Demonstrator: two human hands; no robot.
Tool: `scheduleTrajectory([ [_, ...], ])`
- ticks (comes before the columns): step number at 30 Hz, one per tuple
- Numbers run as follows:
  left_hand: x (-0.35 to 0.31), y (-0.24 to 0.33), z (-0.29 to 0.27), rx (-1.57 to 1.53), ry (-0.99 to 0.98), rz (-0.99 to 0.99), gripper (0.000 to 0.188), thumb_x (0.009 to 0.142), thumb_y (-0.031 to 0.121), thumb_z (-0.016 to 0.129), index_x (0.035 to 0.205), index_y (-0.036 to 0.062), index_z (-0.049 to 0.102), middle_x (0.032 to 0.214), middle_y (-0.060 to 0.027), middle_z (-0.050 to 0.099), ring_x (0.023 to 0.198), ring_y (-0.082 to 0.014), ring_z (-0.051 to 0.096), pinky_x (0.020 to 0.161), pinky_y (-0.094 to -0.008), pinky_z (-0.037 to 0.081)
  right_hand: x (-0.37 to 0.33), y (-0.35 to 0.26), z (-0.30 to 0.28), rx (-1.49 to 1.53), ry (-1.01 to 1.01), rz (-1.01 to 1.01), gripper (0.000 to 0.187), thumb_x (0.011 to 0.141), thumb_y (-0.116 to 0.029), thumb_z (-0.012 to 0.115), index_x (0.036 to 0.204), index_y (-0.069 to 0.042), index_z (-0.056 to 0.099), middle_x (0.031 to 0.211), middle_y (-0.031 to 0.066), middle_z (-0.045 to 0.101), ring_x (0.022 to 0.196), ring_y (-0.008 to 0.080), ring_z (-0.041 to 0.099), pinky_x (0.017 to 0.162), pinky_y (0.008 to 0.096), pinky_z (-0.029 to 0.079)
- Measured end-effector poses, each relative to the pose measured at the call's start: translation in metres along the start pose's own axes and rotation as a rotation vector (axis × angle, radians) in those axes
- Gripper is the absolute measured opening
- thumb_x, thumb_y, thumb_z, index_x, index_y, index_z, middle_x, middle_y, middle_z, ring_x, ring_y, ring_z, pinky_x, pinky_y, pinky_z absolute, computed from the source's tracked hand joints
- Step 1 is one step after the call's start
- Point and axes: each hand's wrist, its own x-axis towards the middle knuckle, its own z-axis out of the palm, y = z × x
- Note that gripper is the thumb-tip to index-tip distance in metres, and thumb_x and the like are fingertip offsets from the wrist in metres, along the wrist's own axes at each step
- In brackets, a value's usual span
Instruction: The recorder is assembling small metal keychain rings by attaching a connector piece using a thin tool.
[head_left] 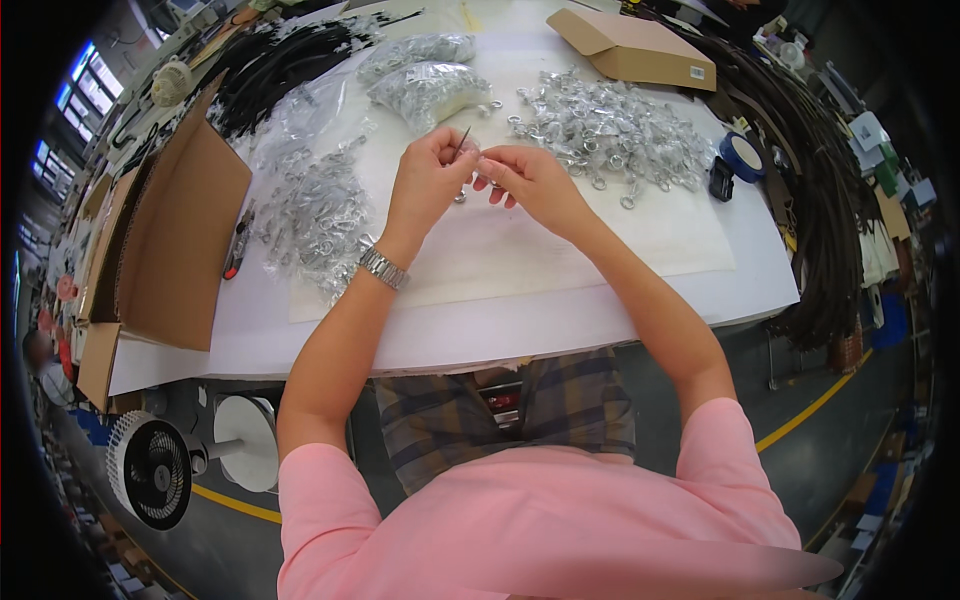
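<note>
Over the middle of the white table (pixel 640 310), my two hands meet fingertip to fingertip. Closed in a pinch, my left hand (pixel 432 180) has a thin dark pointed tool (pixel 464 138) sticking up from its fingers. My right hand (pixel 533 182) is also closed, thumb against fingers, and what lies between them is too small to make out. A small shiny metal piece (pixel 460 197) shows just below the fingers. To the right lies a pile of silver metal rings or clasps (pixel 615 130), many in clear wrapping. Another heap of wrapped metal pieces (pixel 315 220) spreads beside my left forearm.
Filled clear bags (pixel 425 92) lie beyond my hands. An open cardboard box (pixel 185 220) stands at left, near a red-and-black cutter (pixel 236 250). A cardboard box (pixel 635 48), blue tape roll (pixel 741 157) and dark straps (pixel 825 200) are right. A fan (pixel 150 470) stands lower left.
</note>
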Motion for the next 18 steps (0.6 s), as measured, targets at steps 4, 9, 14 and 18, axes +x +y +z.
scheduleTrajectory([
  [4,-0.003,0.003,0.006,-0.029,-0.001,0.004,0.016,0.097,0.014,0.063,0.088,0.0011,0.062,0.067,-0.0001,0.063,0.061,-0.0045,0.054,0.052,-0.0231,0.040,-0.007,0.000,0.006,-0.334,0.121,-0.198,0.022,0.100,-0.018,0.060,0.104,-0.001,0.072,0.081,0.0091,0.071,0.067,0.0146,0.067,0.063,0.0302,0.053],
  [9,-0.001,0.002,-0.001,-0.269,-0.017,-0.009,0.011,0.096,0.010,0.062,0.101,0.0004,0.065,0.069,0.0026,0.057,0.052,-0.0004,0.042,0.044,-0.0180,0.027,-0.007,-0.004,0.007,-0.378,0.155,-0.206,0.020,0.099,-0.015,0.060,0.103,0.000,0.072,0.079,0.0126,0.069,0.061,0.0175,0.064,0.061,0.0309,0.052],
  [14,0.002,0.005,-0.011,-0.436,0.102,-0.002,0.016,0.096,0.008,0.063,0.107,-0.0030,0.066,0.070,0.0025,0.055,0.051,0.0007,0.037,0.041,-0.0176,0.021,-0.002,-0.002,0.003,-0.096,0.076,-0.163,0.022,0.099,-0.016,0.059,0.098,0.002,0.073,0.070,0.0036,0.062,0.058,0.0104,0.056,0.057,0.0268,0.049],
  [18,0.009,-0.006,-0.031,-0.379,0.045,-0.176,0.020,0.099,0.015,0.062,0.108,-0.0022,0.067,0.075,0.0014,0.059,0.054,-0.0001,0.040,0.044,-0.0180,0.027,0.002,-0.001,-0.006,0.014,0.018,-0.075,0.024,0.102,-0.020,0.059,0.100,0.000,0.073,0.071,-0.0030,0.057,0.062,0.0068,0.053,0.057,0.0236,0.046],
])
